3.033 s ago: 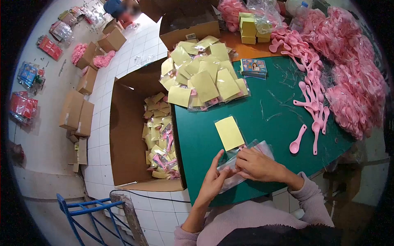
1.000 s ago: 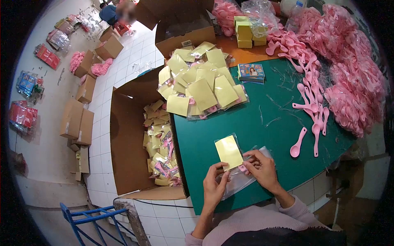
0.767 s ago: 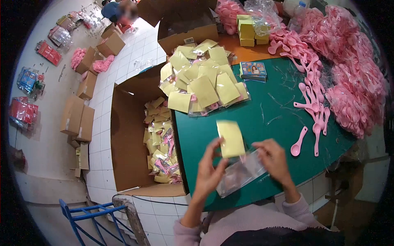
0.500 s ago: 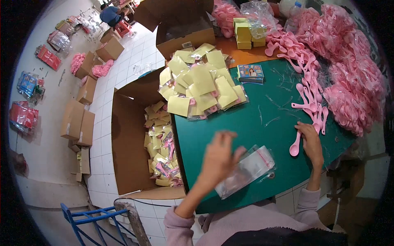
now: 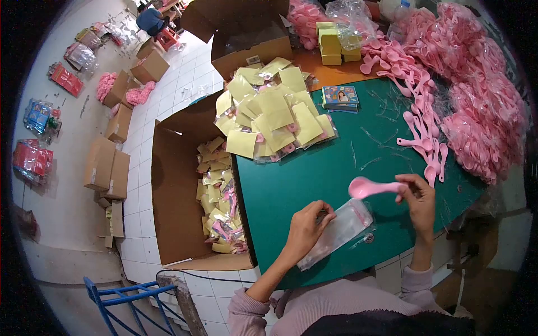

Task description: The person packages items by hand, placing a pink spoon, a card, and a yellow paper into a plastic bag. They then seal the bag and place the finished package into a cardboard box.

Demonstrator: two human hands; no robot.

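My right hand [image 5: 417, 197] holds a pink plastic spoon [image 5: 370, 187] by its handle, bowl pointing left, just above the green table [image 5: 314, 173]. My left hand [image 5: 307, 227] pinches the end of a stack of clear plastic bags [image 5: 339, 229] lying near the table's front edge. The spoon hovers just above the far end of those bags. A pile of packed bags with yellow cards [image 5: 274, 115] lies at the table's far left corner.
Loose pink spoons [image 5: 426, 140] and bagged pink spoons [image 5: 482, 101] fill the right side. An open cardboard box [image 5: 179, 185] with packed bags stands left of the table. Small picture cards [image 5: 339, 96] and yellow blocks [image 5: 330, 42] lie further back. Boxes and a person are across the floor.
The packed yellow-card bag left my hands and joined the pile. My right hand reached right, picked up the loose pink spoon and brought it over the bags. My left hand returned to the bags.
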